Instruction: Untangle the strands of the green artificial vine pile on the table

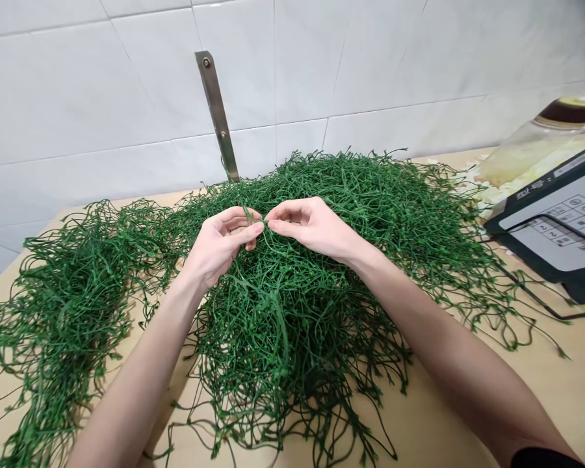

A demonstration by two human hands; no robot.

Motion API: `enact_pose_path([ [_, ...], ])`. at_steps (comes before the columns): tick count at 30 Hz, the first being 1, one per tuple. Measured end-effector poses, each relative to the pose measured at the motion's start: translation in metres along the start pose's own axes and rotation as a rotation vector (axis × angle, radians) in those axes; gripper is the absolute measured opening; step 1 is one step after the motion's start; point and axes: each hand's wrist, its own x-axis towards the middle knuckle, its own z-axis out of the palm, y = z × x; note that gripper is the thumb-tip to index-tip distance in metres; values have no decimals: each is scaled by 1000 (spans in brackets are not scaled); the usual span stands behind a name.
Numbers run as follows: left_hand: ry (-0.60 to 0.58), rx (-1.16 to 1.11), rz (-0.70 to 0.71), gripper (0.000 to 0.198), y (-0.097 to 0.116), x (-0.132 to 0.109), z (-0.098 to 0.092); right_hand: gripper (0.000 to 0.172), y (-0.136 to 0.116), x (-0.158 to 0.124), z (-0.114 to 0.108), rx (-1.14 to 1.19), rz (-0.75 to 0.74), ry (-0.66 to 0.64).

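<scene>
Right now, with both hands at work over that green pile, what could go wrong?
The thin green strand is pinched between the fingertips of the left hand and right hand, so it might slip free or tear if pulled hard.
The heap directly beneath is a mass of crossing strands; a dropped piece could easily get lost or tangled there.
Strands also crowd the foot of the upright metal bar, where some might snag.
</scene>
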Motion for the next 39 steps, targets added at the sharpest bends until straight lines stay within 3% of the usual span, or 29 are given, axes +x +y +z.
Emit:
enact_pose_path([
  [6,-12,58,73,29,-4,-1,-3,19,1,0,2,99,85,-2],
  [12,-4,209,67,29,1,-3,-3,12,-3,-1,1,42,13,41],
  [18,-13,256,61,28,2,-2,-3,19,-4,-1,0,50,62,-52],
  [24,-54,325,54,25,9,-5,-1,6,-4,0,-1,12,47,21],
  [32,0,242,79,30,5,-3,-2,22,3,-1,1,97,146,-84],
  [39,8,260,74,30,7,-4,-3,19,1,-1,2,20,94,42],
])
